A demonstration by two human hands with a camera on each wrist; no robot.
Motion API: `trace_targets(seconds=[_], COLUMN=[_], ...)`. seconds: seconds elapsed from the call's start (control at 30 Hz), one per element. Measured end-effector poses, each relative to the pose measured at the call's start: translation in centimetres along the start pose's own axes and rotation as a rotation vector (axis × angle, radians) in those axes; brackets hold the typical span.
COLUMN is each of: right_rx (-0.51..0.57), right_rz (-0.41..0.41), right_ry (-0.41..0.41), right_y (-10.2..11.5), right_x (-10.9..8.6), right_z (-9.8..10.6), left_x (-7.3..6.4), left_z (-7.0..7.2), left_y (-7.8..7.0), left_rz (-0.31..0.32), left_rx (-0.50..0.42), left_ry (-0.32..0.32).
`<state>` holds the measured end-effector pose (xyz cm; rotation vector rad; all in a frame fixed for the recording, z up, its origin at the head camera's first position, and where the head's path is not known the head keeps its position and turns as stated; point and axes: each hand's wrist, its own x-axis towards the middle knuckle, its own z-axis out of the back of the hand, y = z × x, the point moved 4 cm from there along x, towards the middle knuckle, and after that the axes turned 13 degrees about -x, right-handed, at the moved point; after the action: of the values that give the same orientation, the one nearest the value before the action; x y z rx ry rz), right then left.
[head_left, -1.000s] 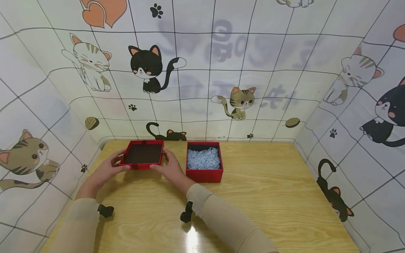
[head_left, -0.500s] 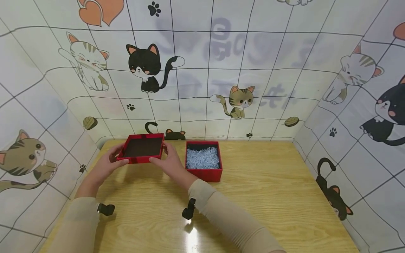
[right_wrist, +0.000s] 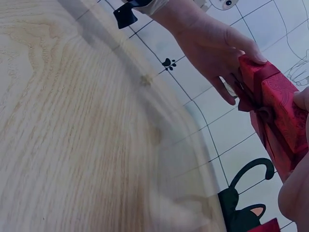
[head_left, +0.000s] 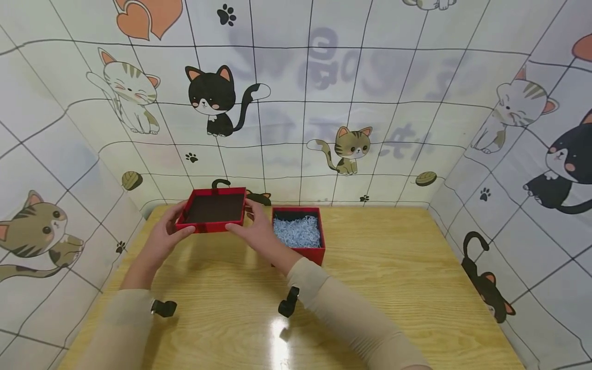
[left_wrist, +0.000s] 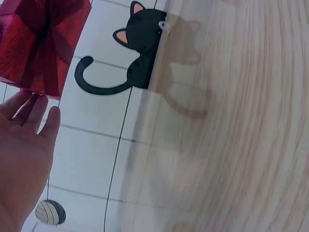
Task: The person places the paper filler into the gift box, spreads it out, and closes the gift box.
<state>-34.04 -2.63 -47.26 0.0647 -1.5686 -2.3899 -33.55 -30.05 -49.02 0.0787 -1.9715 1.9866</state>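
A red box lid (head_left: pixel 210 227) is held up off the table, its dark brown inner side facing the head camera. My left hand (head_left: pixel 162 234) grips its left edge, thumb at the near corner. On the opposite side, my right hand (head_left: pixel 261 231) holds the right edge between thumb and fingers. Both wrist views show the lid's outer face, patterned red with a dark ribbon and bow (right_wrist: pixel 264 114). To the right stands an open red box (head_left: pixel 316 254) filled with pale blue shredded paper (head_left: pixel 297 231); my right forearm covers its lower left corner.
Both things are near the back of the wooden table (head_left: pixel 393 288). A white cloth wall (head_left: pixel 277 118) with grid lines and cartoon cats rises behind and along both sides. Small black cameras (head_left: pixel 164 308) sit on both wrists.
Both hands have raised the lid from near the tabletop, and it has shifted slightly right. The box of shredded paper has stayed in place.
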Motion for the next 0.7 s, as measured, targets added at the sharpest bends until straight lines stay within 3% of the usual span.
trace_targets(seconds=[0.17, 0.5, 0.7], right_rx=[-0.015, -0.029, -0.045], right_rz=[0.041, 0.017, 0.015], right_ry=[-0.010, 0.007, 0.010], right_y=[0.3, -0.8, -1.7], right_x=[-0.3, -1.2, -2.0], right_z=[1.5, 4.5, 6.5], left_x=[0.5, 1.2, 1.8], left_z=[-1.2, -4.0, -5.8], left_y=[-0.3, -0.7, -0.4], left_rz=[-0.038, -0.029, -0.029], left_rx=[-0.025, 0.109, 0.085], left_ry=[0.012, 0.008, 0.026])
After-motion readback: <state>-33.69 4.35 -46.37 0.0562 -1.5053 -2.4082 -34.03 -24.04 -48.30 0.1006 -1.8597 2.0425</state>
